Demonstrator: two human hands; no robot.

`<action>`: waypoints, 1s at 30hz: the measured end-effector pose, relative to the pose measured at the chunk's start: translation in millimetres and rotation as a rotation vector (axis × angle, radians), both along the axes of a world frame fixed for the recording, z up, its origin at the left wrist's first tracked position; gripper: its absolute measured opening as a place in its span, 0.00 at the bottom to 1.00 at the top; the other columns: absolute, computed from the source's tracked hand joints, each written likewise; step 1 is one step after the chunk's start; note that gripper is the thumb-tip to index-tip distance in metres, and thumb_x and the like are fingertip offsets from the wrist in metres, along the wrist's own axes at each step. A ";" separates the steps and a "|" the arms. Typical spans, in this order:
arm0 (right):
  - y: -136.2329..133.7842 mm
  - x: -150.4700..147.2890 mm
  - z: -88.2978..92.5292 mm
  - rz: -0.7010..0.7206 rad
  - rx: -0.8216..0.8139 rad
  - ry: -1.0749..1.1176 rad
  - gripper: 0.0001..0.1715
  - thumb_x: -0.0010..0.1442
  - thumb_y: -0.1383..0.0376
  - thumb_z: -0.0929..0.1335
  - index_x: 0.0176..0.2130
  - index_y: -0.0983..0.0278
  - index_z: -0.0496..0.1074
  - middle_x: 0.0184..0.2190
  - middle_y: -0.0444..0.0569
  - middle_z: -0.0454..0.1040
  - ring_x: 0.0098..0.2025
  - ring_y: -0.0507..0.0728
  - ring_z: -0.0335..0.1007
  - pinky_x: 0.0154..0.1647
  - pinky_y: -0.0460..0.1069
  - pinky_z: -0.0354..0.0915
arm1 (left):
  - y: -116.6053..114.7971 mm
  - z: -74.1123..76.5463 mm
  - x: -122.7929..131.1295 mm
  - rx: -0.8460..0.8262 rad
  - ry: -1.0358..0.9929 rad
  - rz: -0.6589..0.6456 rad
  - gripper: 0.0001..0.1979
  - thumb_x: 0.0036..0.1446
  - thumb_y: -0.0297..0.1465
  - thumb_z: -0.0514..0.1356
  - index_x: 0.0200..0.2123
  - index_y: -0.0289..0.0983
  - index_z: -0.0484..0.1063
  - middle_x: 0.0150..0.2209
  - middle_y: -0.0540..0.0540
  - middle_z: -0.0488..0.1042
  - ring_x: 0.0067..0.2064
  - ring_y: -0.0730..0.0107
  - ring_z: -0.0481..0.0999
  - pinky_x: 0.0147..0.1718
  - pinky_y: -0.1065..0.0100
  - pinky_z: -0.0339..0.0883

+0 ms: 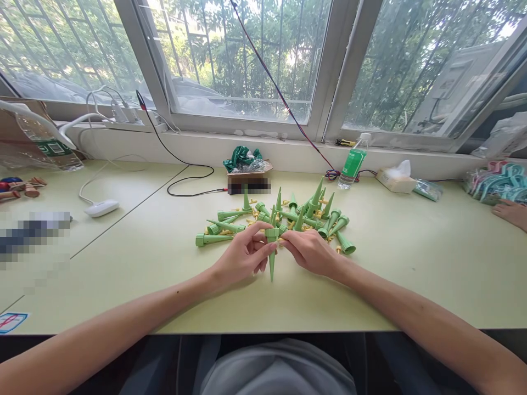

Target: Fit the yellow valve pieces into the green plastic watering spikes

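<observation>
A green plastic watering spike point(272, 258) hangs point down in my left hand point(246, 249), whose fingers and thumb close round its ribbed cap. Against the cap's right side, my right hand point(313, 251) pinches a small yellow valve point(282, 240), mostly hidden by the fingertips. Just beyond both hands lies a loose pile of more green spikes point(317, 200). Some stand on their caps with tips up, others lie on their sides. Small yellow valves point(338, 249) are scattered among them.
Behind the pile is a small box point(249, 170) with green wrapping. A water bottle point(353, 162) and a tissue pack point(396, 178) stand along the window wall. To the left lies a white mouse-shaped device point(102, 208) on a cable. Another person's hand point(510, 213) rests at far right.
</observation>
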State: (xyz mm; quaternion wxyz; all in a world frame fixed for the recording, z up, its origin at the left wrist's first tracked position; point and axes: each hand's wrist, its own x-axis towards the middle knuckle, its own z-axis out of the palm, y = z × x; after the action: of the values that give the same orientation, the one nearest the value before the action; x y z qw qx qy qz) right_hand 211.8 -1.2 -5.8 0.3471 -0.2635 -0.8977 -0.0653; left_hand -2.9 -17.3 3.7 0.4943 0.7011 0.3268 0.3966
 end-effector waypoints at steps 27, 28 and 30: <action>-1.5 1.3 5.4 0.010 0.135 0.000 0.07 0.74 0.68 0.59 0.49 0.63 0.63 0.35 0.48 0.75 0.27 0.50 0.67 0.25 0.45 0.55 | 3.9 13.4 -3.6 -0.201 -0.050 -0.029 0.15 0.65 0.43 0.59 0.45 0.38 0.64 0.25 0.49 0.78 0.16 0.79 0.67 0.17 0.75 0.60; -1.3 1.4 5.1 0.010 0.137 -0.002 0.07 0.74 0.68 0.59 0.49 0.64 0.63 0.34 0.48 0.75 0.26 0.50 0.67 0.25 0.45 0.55 | 3.6 14.0 -3.6 -0.188 -0.037 -0.031 0.15 0.65 0.43 0.59 0.45 0.38 0.64 0.25 0.49 0.78 0.16 0.78 0.67 0.17 0.75 0.61; -0.9 1.5 4.6 0.015 0.140 -0.002 0.06 0.74 0.67 0.59 0.48 0.64 0.63 0.33 0.47 0.74 0.26 0.50 0.66 0.25 0.45 0.54 | 2.9 14.9 -3.5 -0.163 -0.022 -0.032 0.15 0.65 0.43 0.58 0.45 0.38 0.64 0.25 0.49 0.78 0.16 0.78 0.68 0.16 0.75 0.61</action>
State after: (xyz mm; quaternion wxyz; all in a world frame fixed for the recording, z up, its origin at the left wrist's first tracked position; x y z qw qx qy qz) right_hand 213.3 -2.1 -1.1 0.3641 -0.2319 -0.8933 -0.1254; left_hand -6.4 -14.3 18.7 0.5596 0.6595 0.3412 0.3683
